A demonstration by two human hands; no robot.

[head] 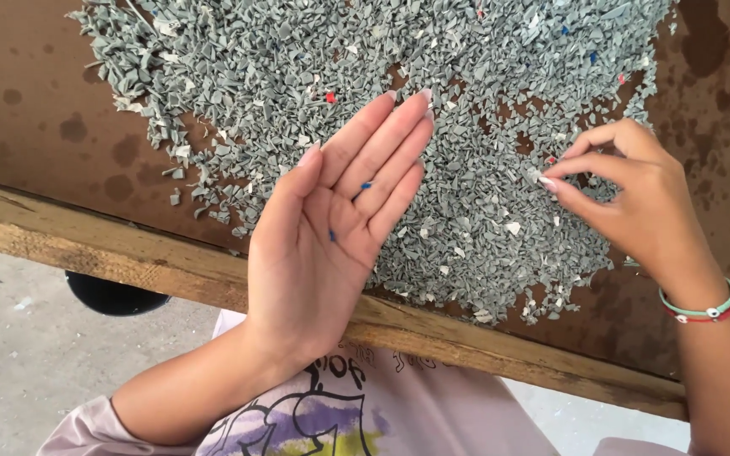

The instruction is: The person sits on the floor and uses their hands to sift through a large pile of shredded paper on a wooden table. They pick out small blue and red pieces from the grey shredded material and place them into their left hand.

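While the wooden edge rail [171, 266] runs along the near side of the brown tabletop [35, 110], the left hand [331, 228] lies flat open, palm up, above the pile of grey plastic flakes [382, 93]. Two small blue chips [366, 185] rest on its palm and fingers (one near the finger base, one lower). Further right, the right hand [635, 198] pinches fingertips together on the flakes; what it grips cannot be made out. Bracelets [703, 308] circle that wrist.

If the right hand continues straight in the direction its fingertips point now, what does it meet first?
Probably the grey plastic flakes just beyond the right hand; further along that line is the open left hand, though height is unclear.
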